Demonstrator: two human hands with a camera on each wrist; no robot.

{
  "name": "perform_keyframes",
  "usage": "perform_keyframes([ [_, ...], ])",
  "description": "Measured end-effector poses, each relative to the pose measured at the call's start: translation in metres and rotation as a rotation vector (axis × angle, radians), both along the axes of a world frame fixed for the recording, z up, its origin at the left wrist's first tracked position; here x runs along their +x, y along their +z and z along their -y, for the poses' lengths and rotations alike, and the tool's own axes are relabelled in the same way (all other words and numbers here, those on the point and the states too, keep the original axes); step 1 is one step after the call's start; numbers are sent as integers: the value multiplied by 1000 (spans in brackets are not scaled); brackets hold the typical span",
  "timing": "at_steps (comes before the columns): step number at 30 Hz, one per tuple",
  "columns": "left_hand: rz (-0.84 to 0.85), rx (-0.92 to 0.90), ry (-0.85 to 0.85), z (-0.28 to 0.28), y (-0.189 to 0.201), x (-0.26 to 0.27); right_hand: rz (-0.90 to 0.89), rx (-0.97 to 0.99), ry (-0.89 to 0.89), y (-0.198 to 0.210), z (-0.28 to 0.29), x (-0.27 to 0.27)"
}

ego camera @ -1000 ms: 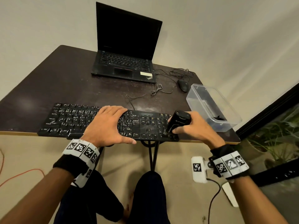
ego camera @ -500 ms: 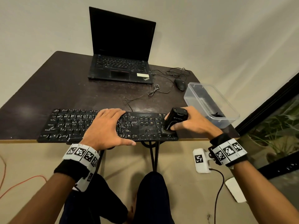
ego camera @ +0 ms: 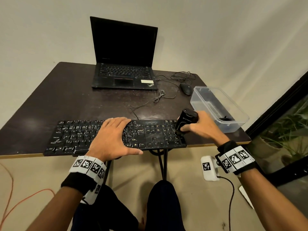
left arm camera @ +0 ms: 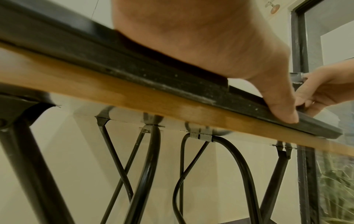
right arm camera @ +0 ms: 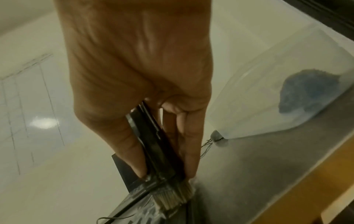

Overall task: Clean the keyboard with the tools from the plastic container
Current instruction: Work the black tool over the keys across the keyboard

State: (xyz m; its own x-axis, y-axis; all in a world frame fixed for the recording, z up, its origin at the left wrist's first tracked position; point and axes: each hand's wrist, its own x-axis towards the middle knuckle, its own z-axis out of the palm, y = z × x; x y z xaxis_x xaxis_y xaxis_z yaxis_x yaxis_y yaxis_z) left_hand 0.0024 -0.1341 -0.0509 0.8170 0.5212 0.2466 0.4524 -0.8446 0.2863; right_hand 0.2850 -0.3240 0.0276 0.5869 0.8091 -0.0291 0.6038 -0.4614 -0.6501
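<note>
A black, dusty keyboard (ego camera: 75, 135) lies along the table's near edge. My left hand (ego camera: 110, 139) lies flat on its middle keys, fingers straight, thumb (left arm camera: 277, 106) along the front edge of the keyboard (left arm camera: 172, 78). My right hand (ego camera: 198, 126) grips a black handheld cleaning tool (ego camera: 186, 120) tilted over the keyboard's right end. In the right wrist view my hand (right arm camera: 164, 151) holds the tool (right arm camera: 151, 139) between thumb and fingers, and its pale bristles (right arm camera: 172, 197) press on the keys. The clear plastic container (ego camera: 233, 107) stands at the right with a dark item inside.
A black open laptop (ego camera: 124, 64) sits at the back of the dark table (ego camera: 58, 100), with a mouse (ego camera: 186, 88) and loose cables (ego camera: 160, 95) beside it. The container holds a blue cloth (right arm camera: 310, 91). A dark door frame and plants lie to the right.
My right hand has carried the tool a little away from me along the keyboard's right end. My left hand stays flat on the keys. The head view has tilted downward.
</note>
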Motion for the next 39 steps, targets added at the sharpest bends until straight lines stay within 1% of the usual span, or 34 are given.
perform_keyframes([
  [3, -3, 2, 2, 0, 0, 0, 6, 22, -29, -5, 7, 1],
  [5, 4, 4, 2, 1, 0, 0, 52, 37, -65, -9, 11, 2],
  [8, 16, 3, 3, 1, 0, 0, 130, 45, -73, -6, 13, -8],
  [10, 14, 2, 4, 1, 1, 0, 135, 52, -75, -6, 12, -12],
  [14, 17, 1, 5, 2, 2, 0, 88, 38, -11, -9, 14, -14],
  [17, 12, 6, 6, 2, 2, 0, 160, 58, -64, -5, 14, -12],
  [18, 11, 5, 7, 2, 2, -1, 155, 51, -59, -4, 14, -11],
  [21, 20, 6, 9, 1, 1, -1, 47, -22, 70, -2, 14, -15],
  [22, 17, 8, 7, 1, 1, -1, 38, -35, 63, -1, 14, -15],
  [25, 9, 13, 7, 1, 1, -1, 82, -9, -54, 1, 13, -12],
  [26, 8, 10, 7, 1, 1, -1, 83, -4, -55, -1, 13, -12],
  [28, 16, 3, 5, 0, 1, -1, 74, -32, 11, -2, 14, -17],
  [29, 22, 2, 4, 0, 1, -1, 71, -36, 17, -3, 14, -17],
  [33, 22, 5, -1, 0, 0, -1, 76, 48, -92, -5, 18, -14],
  [36, 30, -1, 0, -1, -1, -1, 76, 33, 2, -10, 22, -22],
  [37, 31, -5, 0, 0, -1, -1, 68, 36, 3, -10, 22, -23],
  [39, 28, -4, 0, 0, -2, -1, 64, 62, -66, -9, 22, -17],
])
